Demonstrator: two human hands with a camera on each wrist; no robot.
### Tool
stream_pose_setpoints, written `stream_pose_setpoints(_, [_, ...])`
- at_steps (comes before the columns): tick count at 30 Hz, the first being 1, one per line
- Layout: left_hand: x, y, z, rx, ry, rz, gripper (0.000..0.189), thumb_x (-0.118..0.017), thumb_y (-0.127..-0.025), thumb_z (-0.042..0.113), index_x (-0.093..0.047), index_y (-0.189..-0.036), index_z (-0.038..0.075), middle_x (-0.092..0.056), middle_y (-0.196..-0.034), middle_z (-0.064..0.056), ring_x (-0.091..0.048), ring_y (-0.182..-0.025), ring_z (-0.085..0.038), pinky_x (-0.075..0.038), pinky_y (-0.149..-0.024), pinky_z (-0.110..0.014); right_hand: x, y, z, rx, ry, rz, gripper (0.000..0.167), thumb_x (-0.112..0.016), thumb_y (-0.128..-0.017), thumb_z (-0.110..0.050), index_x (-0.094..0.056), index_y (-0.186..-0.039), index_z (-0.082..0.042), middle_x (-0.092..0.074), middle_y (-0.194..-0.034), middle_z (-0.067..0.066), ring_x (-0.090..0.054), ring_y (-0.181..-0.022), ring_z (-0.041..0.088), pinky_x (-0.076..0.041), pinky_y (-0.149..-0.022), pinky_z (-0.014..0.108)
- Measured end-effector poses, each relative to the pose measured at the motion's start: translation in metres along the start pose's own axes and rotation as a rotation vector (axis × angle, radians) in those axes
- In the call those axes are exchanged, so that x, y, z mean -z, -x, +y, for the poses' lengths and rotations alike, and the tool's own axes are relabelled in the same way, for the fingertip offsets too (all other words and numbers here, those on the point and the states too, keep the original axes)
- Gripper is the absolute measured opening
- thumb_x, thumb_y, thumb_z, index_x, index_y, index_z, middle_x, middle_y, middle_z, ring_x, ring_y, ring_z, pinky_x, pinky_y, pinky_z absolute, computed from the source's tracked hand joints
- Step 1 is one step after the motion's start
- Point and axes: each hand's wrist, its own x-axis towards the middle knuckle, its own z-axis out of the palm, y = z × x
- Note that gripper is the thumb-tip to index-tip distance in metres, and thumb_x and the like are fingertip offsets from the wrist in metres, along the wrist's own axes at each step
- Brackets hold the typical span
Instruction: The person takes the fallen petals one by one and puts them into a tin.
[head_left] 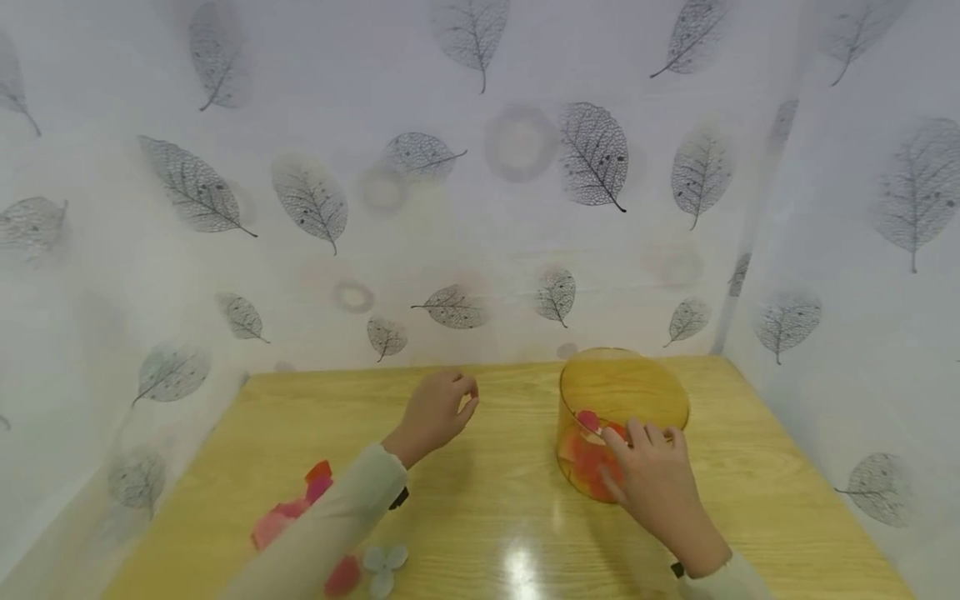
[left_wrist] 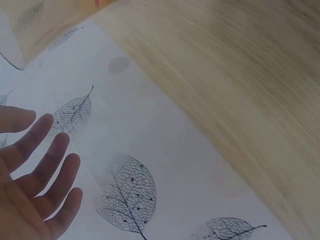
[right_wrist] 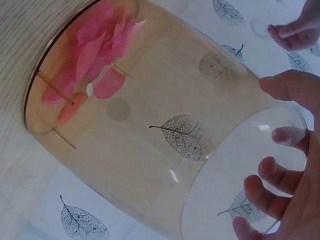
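Leaf-print sheet (head_left: 480, 212) behind, wood table (head_left: 502, 475) below. Amber jar (head_left: 637, 383) stands upright, long axis vertical, at 11 o'clock from my right hand (head_left: 658, 483). Red petals (head_left: 591, 460) low inside jar. Right is nearer hand: fingers loosely spread at rim, nothing gripped; can't tell whether fingertips touch. Left hand (head_left: 435, 414) well apart, jar at its 3 o'clock; fingers loosely bent, holding nothing. Loose petals (head_left: 276, 527) at left hand's 8 o'clock, beside sleeve (head_left: 352, 496); I judge left better placed for those.
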Motion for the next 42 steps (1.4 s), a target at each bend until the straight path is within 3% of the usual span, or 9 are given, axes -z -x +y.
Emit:
stream_pose_setpoints(6, [0.000, 0.028, -0.026, 0.041, -0.010, -0.026, 0.007, -0.069, -0.083, 0.014, -0.063, -0.079, 0.015, -0.061, -0.074, -0.001, -0.054, -0.066, -0.013, -0.047, -0.063, -0.031, -0.001, 0.000, 0.000, 0.014, -0.002, 0.012, 0.045, -0.078, -0.061, -0.033, -0.060, -0.097, -0.014, -0.051, -0.078, 0.007, -0.055, -0.071, 0.029, -0.044, -0.070, 0.053])
stream_pose_setpoints(17, [0.016, 0.091, -0.082, 0.159, -0.123, -0.255, 0.010, -0.071, -0.081, 0.018, -0.062, -0.079, 0.014, -0.060, -0.074, 0.001, -0.056, -0.065, -0.013, -0.046, -0.057, -0.028, 0.001, -0.005, -0.001, 0.022, -0.011, 0.020, 0.047, -0.081, -0.060, -0.033, -0.061, -0.098, -0.013, -0.050, -0.078, 0.008, -0.054, -0.069, 0.028, -0.044, -0.069, 0.052])
stream_pose_setpoints(25, [0.027, 0.114, -0.100, 0.247, -0.080, -0.265, 0.008, -0.069, -0.081, 0.012, -0.061, -0.079, 0.014, -0.061, -0.075, -0.001, -0.056, -0.066, -0.014, -0.046, -0.058, -0.030, 0.003, -0.005, 0.001, 0.024, -0.018, 0.015, 0.048, -0.079, -0.062, -0.033, -0.064, -0.104, -0.014, -0.048, -0.077, 0.009, -0.052, -0.068, 0.029, -0.044, -0.067, 0.050])
stream_pose_setpoints(28, [0.027, 0.117, -0.103, 0.267, -0.079, -0.285, 0.007, -0.068, -0.081, 0.012, -0.062, -0.079, 0.014, -0.061, -0.075, -0.002, -0.056, -0.066, -0.015, -0.046, -0.057, -0.031, 0.002, -0.004, 0.003, 0.035, -0.013, 0.025, 0.044, -0.070, -0.068, -0.036, -0.064, -0.107, -0.016, -0.048, -0.078, 0.012, -0.052, -0.069, 0.031, -0.043, -0.064, 0.049])
stream_pose_setpoints(31, [0.026, 0.121, -0.107, 0.298, -0.070, -0.340, 0.006, -0.067, -0.082, 0.014, -0.062, -0.081, 0.013, -0.061, -0.076, -0.002, -0.056, -0.067, -0.015, -0.046, -0.059, -0.032, 0.001, -0.003, 0.003, 0.031, -0.019, 0.037, 0.040, -0.049, -0.084, -0.044, -0.064, -0.108, -0.016, -0.047, -0.078, 0.013, -0.051, -0.069, 0.033, -0.042, -0.061, 0.048])
stream_pose_setpoints(34, [0.025, 0.127, -0.114, 0.338, -0.050, -0.398, 0.007, -0.068, -0.082, 0.015, -0.062, -0.082, 0.011, -0.061, -0.076, -0.003, -0.055, -0.067, -0.016, -0.046, -0.059, -0.034, -0.001, -0.002, 0.003, 0.018, -0.031, 0.041, 0.057, -0.021, -0.094, -0.051, -0.065, -0.109, -0.017, -0.046, -0.078, 0.013, -0.048, -0.068, 0.032, -0.042, -0.061, 0.049])
stream_pose_setpoints(36, [0.024, 0.131, -0.120, 0.359, -0.040, -0.424, 0.007, -0.068, -0.081, 0.014, -0.062, -0.082, 0.011, -0.061, -0.075, -0.002, -0.054, -0.066, -0.015, -0.046, -0.059, -0.034, -0.001, -0.002, 0.003, 0.015, -0.036, 0.037, 0.063, -0.014, -0.095, -0.053, -0.065, -0.109, -0.018, -0.045, -0.078, 0.012, -0.046, -0.068, 0.032, -0.042, -0.061, 0.049])
stream_pose_setpoints(39, [0.023, 0.139, -0.129, 0.382, -0.029, -0.463, 0.010, -0.071, -0.078, 0.010, -0.061, -0.079, 0.011, -0.059, -0.073, -0.001, -0.052, -0.065, -0.015, -0.045, -0.059, -0.033, -0.001, -0.001, 0.003, 0.016, -0.035, 0.024, 0.044, -0.039, -0.091, -0.048, -0.064, -0.109, -0.018, -0.045, -0.079, 0.012, -0.047, -0.069, 0.032, -0.042, -0.062, 0.048])
stream_pose_setpoints(42, [0.024, 0.147, -0.135, 0.402, -0.015, -0.504, 0.015, -0.073, -0.075, 0.006, -0.059, -0.076, 0.013, -0.056, -0.071, 0.001, -0.049, -0.066, -0.014, -0.044, -0.061, -0.032, 0.000, -0.001, 0.002, 0.011, -0.025, 0.009, 0.041, -0.067, -0.073, -0.041, -0.064, -0.108, -0.018, -0.045, -0.079, 0.012, -0.048, -0.070, 0.032, -0.040, -0.061, 0.046])
